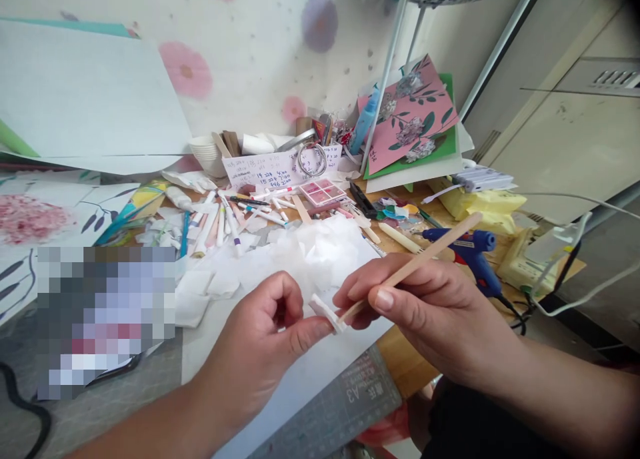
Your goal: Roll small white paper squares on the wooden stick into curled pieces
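My left hand (273,345) is closed, with thumb and fingers pinching a small folded piece of white paper (327,313). My right hand (425,309) grips a flat wooden stick (430,252), which slants from upper right down to the white paper, its lower tip touching it. Both hands are close together over a large white sheet (300,385) on the table. Just beyond them lies a heap of thin white paper pieces (320,249).
Markers (233,225) and a pink palette (323,193) lie behind the paper heap. A blue glue gun (475,252) and white cables are at the right. A grey cutting mat (370,382) shows in front; a blurred-out device (115,319) is at the left.
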Available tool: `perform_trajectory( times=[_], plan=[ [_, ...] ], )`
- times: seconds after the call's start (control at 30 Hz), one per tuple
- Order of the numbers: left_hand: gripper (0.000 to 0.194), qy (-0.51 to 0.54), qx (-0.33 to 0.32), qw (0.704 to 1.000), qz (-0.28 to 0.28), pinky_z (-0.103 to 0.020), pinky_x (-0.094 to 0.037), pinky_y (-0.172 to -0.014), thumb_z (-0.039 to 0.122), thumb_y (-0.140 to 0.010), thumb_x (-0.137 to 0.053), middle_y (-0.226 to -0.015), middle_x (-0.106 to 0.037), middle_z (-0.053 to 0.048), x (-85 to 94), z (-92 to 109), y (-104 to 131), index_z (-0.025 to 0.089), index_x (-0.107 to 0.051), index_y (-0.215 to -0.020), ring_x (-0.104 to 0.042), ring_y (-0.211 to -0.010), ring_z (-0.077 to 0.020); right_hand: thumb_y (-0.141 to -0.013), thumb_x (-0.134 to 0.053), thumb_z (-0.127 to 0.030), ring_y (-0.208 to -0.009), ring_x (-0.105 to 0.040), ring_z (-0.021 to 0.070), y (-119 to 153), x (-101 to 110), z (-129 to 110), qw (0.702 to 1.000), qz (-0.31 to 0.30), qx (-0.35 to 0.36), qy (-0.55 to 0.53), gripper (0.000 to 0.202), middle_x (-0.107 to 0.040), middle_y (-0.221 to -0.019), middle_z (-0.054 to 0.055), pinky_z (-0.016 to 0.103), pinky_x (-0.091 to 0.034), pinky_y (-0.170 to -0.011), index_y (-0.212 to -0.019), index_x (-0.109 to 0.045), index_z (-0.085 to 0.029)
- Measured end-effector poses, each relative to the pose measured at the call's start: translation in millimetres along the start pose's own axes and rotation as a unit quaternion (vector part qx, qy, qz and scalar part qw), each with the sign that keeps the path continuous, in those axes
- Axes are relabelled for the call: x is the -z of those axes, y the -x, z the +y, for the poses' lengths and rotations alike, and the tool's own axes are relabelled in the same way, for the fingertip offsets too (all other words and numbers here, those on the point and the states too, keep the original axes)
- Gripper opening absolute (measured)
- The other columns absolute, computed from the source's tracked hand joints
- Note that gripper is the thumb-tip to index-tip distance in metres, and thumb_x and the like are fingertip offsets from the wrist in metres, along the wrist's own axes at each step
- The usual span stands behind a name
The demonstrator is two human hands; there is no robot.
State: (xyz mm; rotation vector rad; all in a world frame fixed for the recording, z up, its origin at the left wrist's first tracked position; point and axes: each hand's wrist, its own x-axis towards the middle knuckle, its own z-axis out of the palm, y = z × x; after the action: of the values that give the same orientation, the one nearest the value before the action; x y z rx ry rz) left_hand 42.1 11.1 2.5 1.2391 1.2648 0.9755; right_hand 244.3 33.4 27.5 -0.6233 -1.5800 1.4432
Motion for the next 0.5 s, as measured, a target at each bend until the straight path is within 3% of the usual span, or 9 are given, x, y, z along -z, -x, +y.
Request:
perform_trajectory(
  times=[0.1, 0.17, 0.27, 0.4, 0.5],
  plan=[
    [0.033, 0.027, 0.014, 0.998, -0.048, -0.023, -0.034, -0.053, 0.037, -0.074, -0.077, -0.057, -0.047, 0.006, -1.5, 2.1, 0.6, 0.021, -0.052, -0.06, -0.04, -0.057, -0.0126, -0.092, -0.065, -0.02, -0.078, -0.072, 0.0109, 0.0, -2.1, -1.6, 0.999, 0.003, 0.011, 0.037, 0.011, -0.075, -0.086, 0.002, 0.021, -0.058, -0.072, -0.091, -0.076, -0.021],
    [0.022, 0.094, 0.023, 0.99, -0.1, -0.025, -0.042, -0.063, 0.037, -0.076, -0.077, -0.068, -0.059, 0.003, -2.0, 0.9, 1.3, 0.021, -0.063, -0.073, -0.051, -0.068, -0.0155, -0.092, -0.065, -0.018, -0.08, -0.072, 0.0122, 0.2, -3.3, -2.6, 0.998, 0.0, 0.014, 0.064, 0.009, -0.075, -0.088, 0.003, 0.023, -0.059, -0.074, -0.091, -0.074, -0.02],
    [0.026, 0.184, 0.026, 0.971, -0.152, -0.028, -0.045, -0.072, 0.041, -0.074, -0.08, -0.078, -0.064, 0.001, -1.2, -3.8, 2.8, 0.021, -0.068, -0.085, -0.058, -0.078, -0.0179, -0.092, -0.063, -0.017, -0.08, -0.072, 0.0134, 0.2, -4.7, -3.7, 0.994, -0.005, 0.028, 0.105, 0.009, -0.075, -0.089, 0.004, 0.025, -0.059, -0.075, -0.09, -0.072, -0.019],
    [0.024, 0.166, 0.028, 0.978, -0.121, -0.027, -0.043, -0.069, 0.043, -0.077, -0.078, -0.074, -0.064, 0.003, 0.7, -9.4, 3.8, 0.021, -0.068, -0.08, -0.056, -0.073, -0.0158, -0.092, -0.063, -0.015, -0.083, -0.072, 0.0148, -1.9, -6.3, -3.2, 0.99, -0.017, 0.05, 0.128, 0.01, -0.075, -0.089, 0.004, 0.025, -0.06, -0.075, -0.092, -0.072, -0.019],
    [0.014, 0.108, 0.021, 0.991, -0.08, -0.029, -0.046, -0.077, 0.034, -0.083, -0.072, -0.076, -0.069, 0.001, 0.7, -10.7, 1.4, 0.021, -0.071, -0.077, -0.059, -0.079, -0.0177, -0.092, -0.064, -0.018, -0.079, -0.072, 0.0138, -3.3, -2.8, 0.4, 0.995, -0.001, 0.037, 0.097, 0.01, -0.075, -0.086, 0.004, 0.024, -0.06, -0.073, -0.09, -0.073, -0.019]
  ],
)
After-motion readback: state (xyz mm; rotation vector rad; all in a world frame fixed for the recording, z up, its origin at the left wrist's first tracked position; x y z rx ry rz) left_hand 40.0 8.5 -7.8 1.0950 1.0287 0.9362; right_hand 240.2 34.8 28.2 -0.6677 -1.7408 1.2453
